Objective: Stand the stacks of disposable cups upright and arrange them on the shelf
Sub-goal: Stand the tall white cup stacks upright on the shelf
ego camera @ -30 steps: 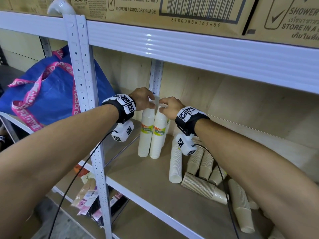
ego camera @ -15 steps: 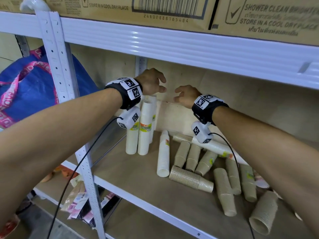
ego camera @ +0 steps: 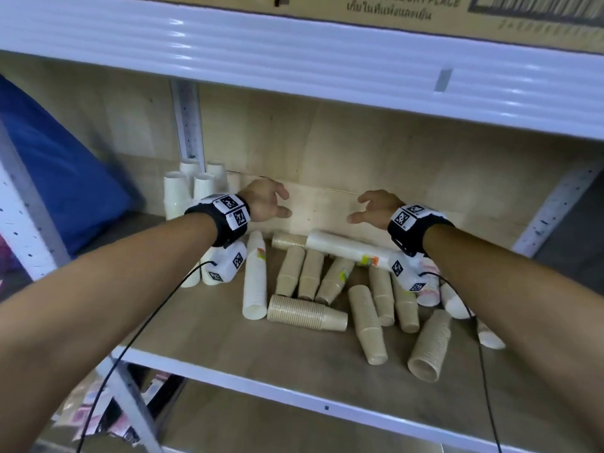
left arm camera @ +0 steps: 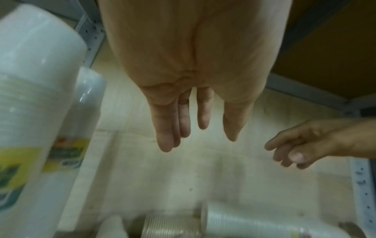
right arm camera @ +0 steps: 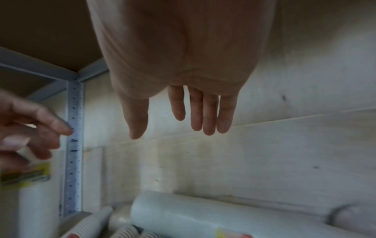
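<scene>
Several white cup stacks (ego camera: 191, 191) stand upright in the shelf's back left corner, also close on the left in the left wrist view (left arm camera: 30, 96). Many brown cup stacks (ego camera: 305, 312) and white ones lie toppled across the shelf board (ego camera: 212, 335). A long wrapped white stack (ego camera: 346, 248) lies along the back wall, seen from the right wrist too (right arm camera: 203, 217). My left hand (ego camera: 271, 204) hovers above the pile's left end with relaxed fingers and holds nothing. My right hand (ego camera: 372, 209) hangs over the wrapped stack, likewise empty. Both hands are apart from the cups.
The white upper shelf beam (ego camera: 294, 57) runs close overhead with cardboard boxes (ego camera: 425, 14) on it. A blue bag (ego camera: 55, 178) sits left of the metal upright (ego camera: 188, 122). Packets lie on the lower level (ego camera: 108, 416). A brown stack (ego camera: 429, 348) lies near the front edge.
Both hands let go of the two upright white stacks at the left and moved right, spreading apart over the toppled pile. The view swung right as well.
</scene>
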The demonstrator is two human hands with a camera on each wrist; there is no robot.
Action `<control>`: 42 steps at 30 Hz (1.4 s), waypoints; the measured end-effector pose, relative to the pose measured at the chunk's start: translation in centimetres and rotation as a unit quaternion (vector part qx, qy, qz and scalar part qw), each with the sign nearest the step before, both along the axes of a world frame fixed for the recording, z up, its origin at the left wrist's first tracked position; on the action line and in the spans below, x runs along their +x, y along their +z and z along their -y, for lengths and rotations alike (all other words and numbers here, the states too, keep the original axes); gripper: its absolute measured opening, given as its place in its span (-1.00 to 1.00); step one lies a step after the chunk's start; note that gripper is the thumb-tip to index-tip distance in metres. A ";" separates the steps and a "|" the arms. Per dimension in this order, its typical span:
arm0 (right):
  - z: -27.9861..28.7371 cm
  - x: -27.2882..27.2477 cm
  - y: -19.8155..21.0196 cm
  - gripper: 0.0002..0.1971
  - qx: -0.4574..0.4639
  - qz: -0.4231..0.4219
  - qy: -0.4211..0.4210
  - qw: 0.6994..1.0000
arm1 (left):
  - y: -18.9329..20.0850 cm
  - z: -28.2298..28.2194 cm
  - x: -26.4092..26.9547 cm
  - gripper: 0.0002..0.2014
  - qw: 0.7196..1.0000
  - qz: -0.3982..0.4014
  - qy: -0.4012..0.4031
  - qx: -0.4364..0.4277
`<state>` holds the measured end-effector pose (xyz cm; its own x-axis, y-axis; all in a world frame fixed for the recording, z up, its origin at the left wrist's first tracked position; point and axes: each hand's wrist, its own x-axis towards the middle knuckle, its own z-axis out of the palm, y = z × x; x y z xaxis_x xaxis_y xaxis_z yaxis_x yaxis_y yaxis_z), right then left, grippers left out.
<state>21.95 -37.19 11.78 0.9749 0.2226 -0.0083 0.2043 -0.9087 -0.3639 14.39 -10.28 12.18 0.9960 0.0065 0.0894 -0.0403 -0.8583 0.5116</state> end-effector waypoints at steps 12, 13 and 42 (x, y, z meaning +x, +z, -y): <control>6.6 0.2 -7.7 -0.24 -0.040 -0.049 -0.035 0.997 | -10.6 -1.8 0.3 -0.20 0.989 -0.111 0.092 0.029; 6.8 0.2 -8.2 -0.27 -0.047 -0.048 -0.034 0.997 | -11.4 -2.0 0.3 -0.13 0.987 -0.121 0.103 0.033; 8.1 0.4 -11.1 -0.46 -0.114 0.035 -0.066 0.991 | -15.0 -1.9 -1.0 -0.03 0.959 -0.205 0.158 -0.111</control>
<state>22.30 -45.28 0.72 0.9954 0.0926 0.0250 0.0951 -0.9864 -0.1343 13.43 -8.39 -2.86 0.8920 0.2875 -0.3488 0.4482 -0.6618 0.6009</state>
